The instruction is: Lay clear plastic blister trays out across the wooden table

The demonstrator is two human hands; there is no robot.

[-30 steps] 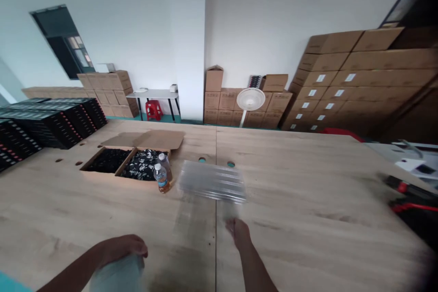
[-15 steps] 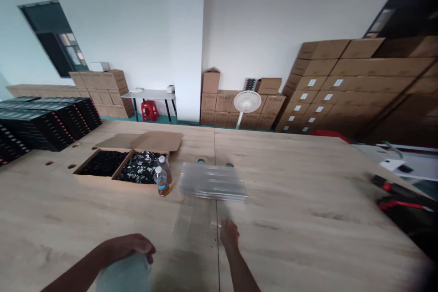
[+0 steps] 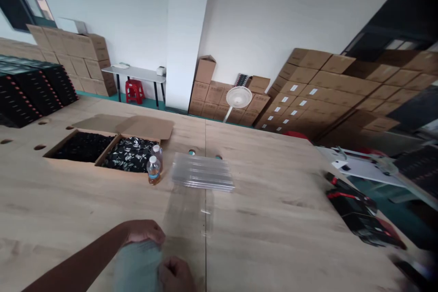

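Observation:
My left hand (image 3: 145, 232) is closed over the top edge of a pale blue-green, see-through stack of what look like thin plastic bags (image 3: 137, 267), at the lower middle of the head view. At the stack's right edge is my right hand (image 3: 176, 274), its fingers curled in a pinch against it. A thin clear plastic sleeve (image 3: 185, 212) lies flat on the table just beyond both hands. Farther off rests a pile of clear plastic trays or covers (image 3: 203, 172). The lower part of the stack is cut off by the picture's edge.
An open cardboard box (image 3: 99, 164) holds black pieces in two compartments, with two bottles (image 3: 153, 171) at its right corner. Stacked black boxes (image 3: 37, 91) stand far left. Black and red items (image 3: 359, 212) lie at the right table edge. A fan (image 3: 238, 97) and cartons stand behind.
My right hand has moved left and nearer, from beside the clear sleeve to the pale stack's edge. My left hand keeps its hold. The view has turned right and tilted.

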